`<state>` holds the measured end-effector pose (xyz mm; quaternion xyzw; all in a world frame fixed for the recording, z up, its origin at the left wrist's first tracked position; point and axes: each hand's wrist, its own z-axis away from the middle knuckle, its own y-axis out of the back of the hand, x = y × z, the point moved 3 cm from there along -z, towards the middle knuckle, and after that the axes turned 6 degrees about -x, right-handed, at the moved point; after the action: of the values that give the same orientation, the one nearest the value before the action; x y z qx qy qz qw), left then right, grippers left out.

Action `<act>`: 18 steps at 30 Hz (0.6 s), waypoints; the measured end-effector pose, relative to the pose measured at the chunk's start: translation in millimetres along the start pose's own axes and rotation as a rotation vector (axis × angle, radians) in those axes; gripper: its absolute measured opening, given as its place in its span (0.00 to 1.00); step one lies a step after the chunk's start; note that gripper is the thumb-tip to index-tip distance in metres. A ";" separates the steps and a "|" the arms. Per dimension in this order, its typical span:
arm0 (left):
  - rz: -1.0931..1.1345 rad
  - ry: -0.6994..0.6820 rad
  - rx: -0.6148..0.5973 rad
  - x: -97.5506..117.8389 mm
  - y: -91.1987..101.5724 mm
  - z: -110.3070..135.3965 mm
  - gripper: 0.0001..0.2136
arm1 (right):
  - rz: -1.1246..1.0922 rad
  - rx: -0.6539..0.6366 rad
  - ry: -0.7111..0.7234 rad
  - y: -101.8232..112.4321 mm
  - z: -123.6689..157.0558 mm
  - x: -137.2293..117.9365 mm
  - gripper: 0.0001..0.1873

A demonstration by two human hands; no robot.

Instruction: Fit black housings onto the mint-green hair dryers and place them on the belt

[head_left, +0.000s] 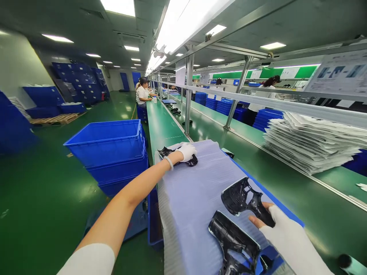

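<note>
the right hand (279,221) grips a black shell (235,198) by its narrow end; the left hand (187,151) covers a farther shell (192,160), whether gripping i cannot tell.

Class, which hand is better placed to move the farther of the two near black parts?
Right hand, probably: it holds that black part; the left hand is farther up the sheet.

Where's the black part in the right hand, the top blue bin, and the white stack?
Black part (233,197): head view, wide curved end.
Top blue bin (111,154): head view, outer wall.
White stack (309,147): head view, near side.
</note>
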<state>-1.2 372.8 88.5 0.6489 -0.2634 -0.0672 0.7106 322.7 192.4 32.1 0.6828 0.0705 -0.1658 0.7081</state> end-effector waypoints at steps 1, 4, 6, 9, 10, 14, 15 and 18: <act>-0.032 0.007 -0.006 0.7 3.7 -2.9 0.11 | -0.010 -0.059 -0.018 0.2 1.7 -1.9 0.28; -0.095 0.027 0.036 4.6 28.1 2.8 0.09 | 0.060 -0.127 -0.021 3.9 4.4 -12.5 0.29; -0.105 0.045 0.118 4.2 52.2 17.3 0.08 | 0.173 -0.108 0.009 5.0 2.5 -18.9 0.28; -0.064 0.109 0.283 -4.1 85.7 47.1 0.09 | 0.295 -0.067 0.067 2.5 -2.2 -23.9 0.24; -0.038 0.140 0.322 -8.3 92.6 57.1 0.10 | 0.317 -0.053 0.077 1.6 -2.7 -24.5 0.24; 0.113 0.228 0.322 -22.4 88.7 88.6 0.13 | 0.406 0.053 0.131 1.3 7.2 -29.1 0.27; 0.163 0.238 0.292 -23.9 80.4 94.6 0.14 | 0.432 0.115 0.163 2.3 12.4 -32.5 0.25; 0.317 0.242 0.190 -18.3 46.2 109.5 0.14 | 0.441 0.420 0.360 6.2 31.0 -53.2 0.21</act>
<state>-78.7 290.5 129.6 0.6667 -0.2799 0.1488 0.6746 271.1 169.2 57.1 0.8306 0.0095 0.1031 0.5472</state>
